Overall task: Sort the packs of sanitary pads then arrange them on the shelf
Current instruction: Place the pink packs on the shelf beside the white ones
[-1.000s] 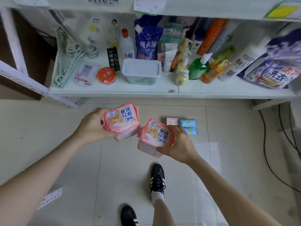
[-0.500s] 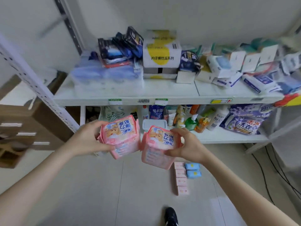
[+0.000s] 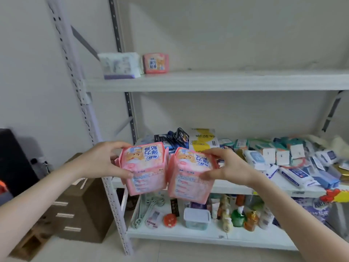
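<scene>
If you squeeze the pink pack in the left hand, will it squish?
Probably squishy: the pink pack has a thin wrapper with loose corner flaps. Likely light, since the left hand alone holds it up. Flat sides, so it probably won't roll.

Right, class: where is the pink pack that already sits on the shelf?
In the head view, the pink pack stands at the left of the upper shelf, just right of a white-and-purple pack.
</scene>
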Tool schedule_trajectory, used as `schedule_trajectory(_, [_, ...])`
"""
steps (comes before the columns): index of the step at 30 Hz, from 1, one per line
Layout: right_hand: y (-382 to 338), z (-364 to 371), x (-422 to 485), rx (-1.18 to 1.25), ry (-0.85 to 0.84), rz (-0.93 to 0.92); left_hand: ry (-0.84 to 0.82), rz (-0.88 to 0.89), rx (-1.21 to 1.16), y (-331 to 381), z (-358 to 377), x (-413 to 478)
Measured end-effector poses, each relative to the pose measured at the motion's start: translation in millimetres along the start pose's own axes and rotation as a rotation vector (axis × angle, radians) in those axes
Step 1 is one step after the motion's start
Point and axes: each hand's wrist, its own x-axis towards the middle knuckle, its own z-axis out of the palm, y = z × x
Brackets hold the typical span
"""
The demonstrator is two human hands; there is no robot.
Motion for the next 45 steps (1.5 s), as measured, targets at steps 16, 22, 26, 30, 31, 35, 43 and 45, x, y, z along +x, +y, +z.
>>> schedule_trajectory(16, [-113,-109,43,-0.025,0.078,-0.192,0.111,0.100,0.098,115,-132,14])
schedule_trajectory(22, [-116,-148,79,-0.047,0.168,-0.231,0.183,0.177,0.139,147,-156,63])
schedule_trajectory(26, [-120,-173,109,-0.050,0.172,-0.262,0.220,0.227,0.153,160,-174,103])
schedule_trajectory(30, [-125,-191,141,-0.016,0.158,-0.291,0.242,0.258,0.141,159,-198,146])
schedule_trajectory(31, [-126,-193,150,-0.005,0.154,-0.297,0.252,0.263,0.137,157,-203,158])
schedule_trajectory(35, [-130,-199,188,0.002,0.144,-0.314,0.288,0.270,0.138,149,-227,203])
schedule_trajectory(43, [-139,-196,268,0.027,0.182,-0.343,0.237,0.289,0.195,122,-275,300])
schedule_trajectory(45, [-138,-193,284,0.037,0.179,-0.344,0.220,0.298,0.209,117,-281,322])
